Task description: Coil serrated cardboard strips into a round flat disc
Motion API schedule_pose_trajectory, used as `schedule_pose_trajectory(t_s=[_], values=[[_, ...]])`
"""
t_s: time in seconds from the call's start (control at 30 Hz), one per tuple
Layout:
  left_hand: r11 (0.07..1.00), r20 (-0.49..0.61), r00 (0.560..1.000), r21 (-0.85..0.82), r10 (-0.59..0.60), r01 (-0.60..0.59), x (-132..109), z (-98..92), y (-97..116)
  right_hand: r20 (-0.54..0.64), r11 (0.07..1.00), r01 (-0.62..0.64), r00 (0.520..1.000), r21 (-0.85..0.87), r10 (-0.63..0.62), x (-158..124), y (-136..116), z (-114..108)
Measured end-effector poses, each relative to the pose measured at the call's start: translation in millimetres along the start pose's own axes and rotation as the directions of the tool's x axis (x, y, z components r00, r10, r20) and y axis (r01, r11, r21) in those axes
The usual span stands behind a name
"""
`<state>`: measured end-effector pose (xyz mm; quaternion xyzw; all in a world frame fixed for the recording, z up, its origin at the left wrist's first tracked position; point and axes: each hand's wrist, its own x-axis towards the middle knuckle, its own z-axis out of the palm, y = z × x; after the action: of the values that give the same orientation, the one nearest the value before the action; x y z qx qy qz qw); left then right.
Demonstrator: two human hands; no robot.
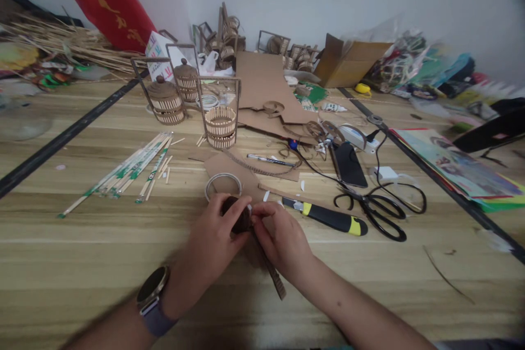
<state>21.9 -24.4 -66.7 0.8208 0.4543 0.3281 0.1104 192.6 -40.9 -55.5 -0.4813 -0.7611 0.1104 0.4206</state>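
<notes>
My left hand (213,240) and my right hand (281,238) meet at the near middle of the wooden table (82,251). Both are closed on a small dark brown round cardboard piece (237,217) held between their fingertips. A corrugated cardboard strip (274,276) runs from that piece down under my right hand toward me. My left wrist carries a watch (152,291). Just beyond my fingers lies a ring of tape (223,181) on a flat cardboard offcut (246,172).
A yellow-and-black utility knife (328,217) and black scissors (379,206) lie right of my hands, a phone (349,164) behind them. Wrapped chopsticks (131,169) lie at left. Small slatted baskets in frames (219,123) and cardboard sheets (262,87) stand further back.
</notes>
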Motion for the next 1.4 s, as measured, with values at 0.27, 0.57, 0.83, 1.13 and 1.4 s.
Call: schedule_pose_trajectory(t_s=[0.27,0.57,0.83,1.13,1.4], values=[[0.999,0.012,1.000,-0.034,0.000,0.001,0.8,-0.2,1.7,0.005,1.000,-0.007,1.000,-0.010,0.007,0.9,-0.2,0.8],[0.997,0.003,1.000,-0.070,-0.029,0.029,6.0,-4.4,-0.2,-0.009,0.999,0.048,0.999,0.001,-0.048,3.3,2.1,-3.5],[0.999,0.010,0.999,-0.013,-0.044,0.044,7.1,-4.4,-4.5,-0.029,0.985,0.142,0.989,-0.097,-0.145,2.7,4.9,-3.0],[0.998,0.052,0.997,-0.023,-0.057,0.058,3.8,-3.1,-3.0,-0.027,0.985,0.150,0.988,-0.085,-0.153,2.2,7.0,-1.5],[0.995,0.058,0.994,-0.028,-0.090,0.092,4.7,-3.8,-2.2,-0.052,0.970,0.192,0.978,-0.149,-0.201,3.4,3.7,-4.9]])
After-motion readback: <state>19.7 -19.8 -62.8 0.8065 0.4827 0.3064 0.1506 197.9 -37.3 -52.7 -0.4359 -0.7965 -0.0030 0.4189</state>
